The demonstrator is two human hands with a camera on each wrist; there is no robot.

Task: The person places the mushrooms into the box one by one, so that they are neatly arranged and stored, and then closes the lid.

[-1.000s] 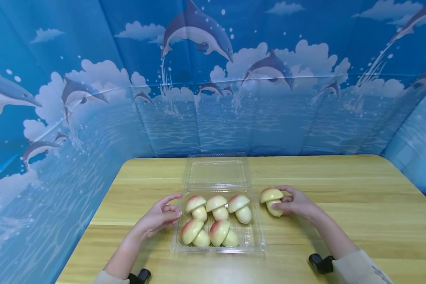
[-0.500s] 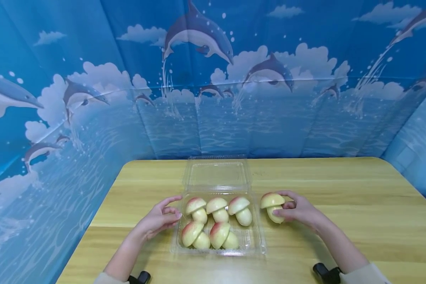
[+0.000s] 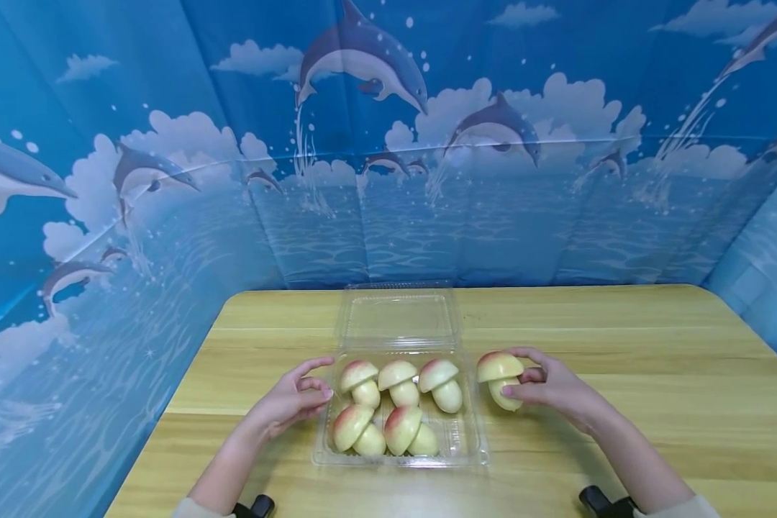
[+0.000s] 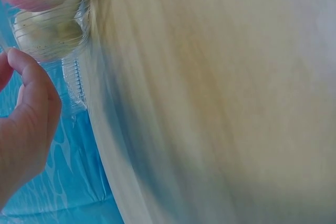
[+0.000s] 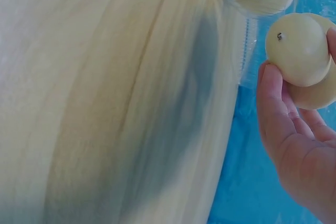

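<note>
My right hand (image 3: 553, 388) grips a mushroom-shaped piece (image 3: 500, 378), a pale yellow-green stem under a cap blushed red, beside the box's right wall. In the right wrist view its smooth rounded end (image 5: 296, 48) shows a small dark spot, with my fingers around it. A clear plastic clamshell box (image 3: 460, 442) lies with its lid (image 3: 398, 316) folded back. Inside sit several matching pieces (image 3: 404, 383), three in the back row and two in front. My left hand (image 3: 291, 399) holds the box's left rim, fingertips at the plastic edge in the left wrist view.
The box stands on a light wood-grain table (image 3: 654, 374) with rounded far corners. Behind it hangs a blue curtain (image 3: 401, 237) printed with dolphins. Black wrist camera mounts (image 3: 605, 501) sit at both cuffs.
My right hand has drawn slightly back and right, with the mushroom-shaped piece still in its fingers and the cap turned a little. My left hand and the box have stayed put.
</note>
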